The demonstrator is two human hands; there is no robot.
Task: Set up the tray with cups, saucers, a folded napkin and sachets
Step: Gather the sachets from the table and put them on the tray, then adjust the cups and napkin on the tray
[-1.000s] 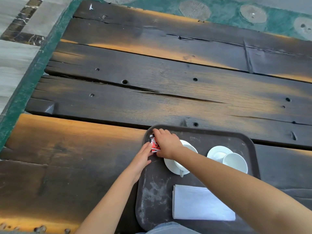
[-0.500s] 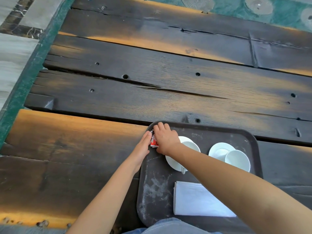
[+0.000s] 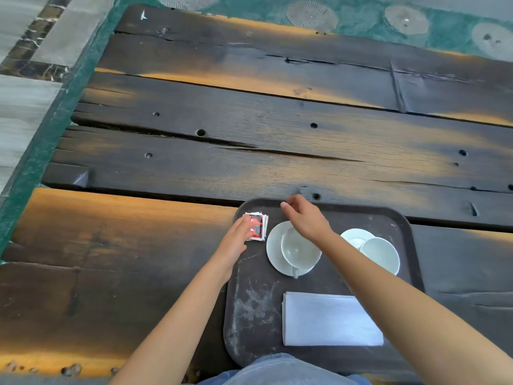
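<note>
A dark brown tray point(image 3: 249, 301) lies at the near edge of the wooden table. A small stack of red and white sachets point(image 3: 259, 227) rests in its far left corner. My left hand point(image 3: 236, 241) touches the stack's left side with its fingertips. My right hand point(image 3: 305, 218) hovers above the tray's far rim, fingers loosely curled and holding nothing. Below it a white cup point(image 3: 299, 250) sits on a white saucer point(image 3: 274, 251). A second cup point(image 3: 380, 254) and saucer point(image 3: 354, 236) stand to the right. A folded white napkin point(image 3: 330, 319) lies near the front.
The dark, cracked plank table point(image 3: 249, 151) stretches away beyond the tray. Its left edge borders a green strip and tiled floor point(image 3: 25, 101). Patterned green flooring point(image 3: 361, 18) lies past the far edge. Blue denim fabric point(image 3: 277, 370) shows at the bottom.
My right hand has let go of the sachets and lifted away to the right, uncovering the stack. My left hand stays against the stack.
</note>
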